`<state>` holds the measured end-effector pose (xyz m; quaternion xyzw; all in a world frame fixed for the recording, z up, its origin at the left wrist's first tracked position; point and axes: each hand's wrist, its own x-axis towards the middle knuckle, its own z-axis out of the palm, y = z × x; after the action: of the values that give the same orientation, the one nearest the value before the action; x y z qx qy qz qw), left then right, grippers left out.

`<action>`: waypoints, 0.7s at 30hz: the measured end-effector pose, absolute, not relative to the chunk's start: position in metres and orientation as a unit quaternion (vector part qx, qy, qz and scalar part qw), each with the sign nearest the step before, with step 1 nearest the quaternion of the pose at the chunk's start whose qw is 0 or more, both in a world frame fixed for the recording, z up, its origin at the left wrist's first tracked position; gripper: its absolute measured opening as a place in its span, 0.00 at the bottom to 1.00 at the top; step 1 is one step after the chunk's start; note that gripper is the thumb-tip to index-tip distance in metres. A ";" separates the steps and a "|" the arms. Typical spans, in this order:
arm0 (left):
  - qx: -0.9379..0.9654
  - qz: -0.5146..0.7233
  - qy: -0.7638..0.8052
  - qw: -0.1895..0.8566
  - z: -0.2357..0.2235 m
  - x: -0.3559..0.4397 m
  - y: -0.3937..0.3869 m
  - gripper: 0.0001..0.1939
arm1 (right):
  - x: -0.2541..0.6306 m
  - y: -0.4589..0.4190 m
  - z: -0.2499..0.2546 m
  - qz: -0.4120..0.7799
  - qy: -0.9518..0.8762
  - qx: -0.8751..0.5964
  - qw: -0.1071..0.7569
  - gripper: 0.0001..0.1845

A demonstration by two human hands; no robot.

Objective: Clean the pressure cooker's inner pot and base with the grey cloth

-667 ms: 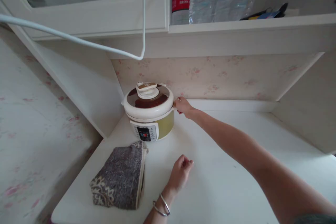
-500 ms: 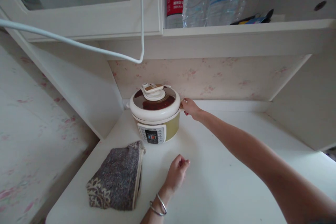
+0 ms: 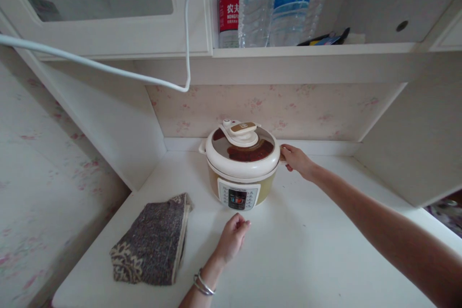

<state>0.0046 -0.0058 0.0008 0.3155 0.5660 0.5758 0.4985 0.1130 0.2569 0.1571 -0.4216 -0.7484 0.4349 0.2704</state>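
An electric pressure cooker (image 3: pixel 241 168), white and olive green with a brown-topped lid, stands upright on the white countertop (image 3: pixel 288 250). My right hand (image 3: pixel 296 160) is closed around its right side handle. My left hand (image 3: pixel 234 236) is held in a loose fist in front of the cooker, apart from it, with a silver bangle on the wrist. Nothing shows between the left fingers. To the left lies a folded grey-brown cloth (image 3: pixel 153 240) with a pale floral pattern, untouched by either hand.
Overhead, a cabinet shelf (image 3: pixel 306 49) holds several plastic bottles (image 3: pixel 256 9). A white cable (image 3: pixel 119 70) hangs across the upper left in front of the cabinet door. Side panels and a flower-papered back wall (image 3: pixel 252 106) enclose the counter.
The pressure cooker has shifted right along the counter, further from the cloth, with my right hand on its handle. My left hand stays a fist; the view has moved slightly.
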 end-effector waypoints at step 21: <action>0.238 0.630 0.605 0.426 0.012 0.007 -0.001 0.17 | 0.069 0.207 0.290 0.074 -0.893 -0.403 0.185 0.40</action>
<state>0.0073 -0.0005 0.0120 0.2378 0.6046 0.6298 0.4258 0.0689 0.2070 0.2901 -0.4031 -0.8933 0.0741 0.1846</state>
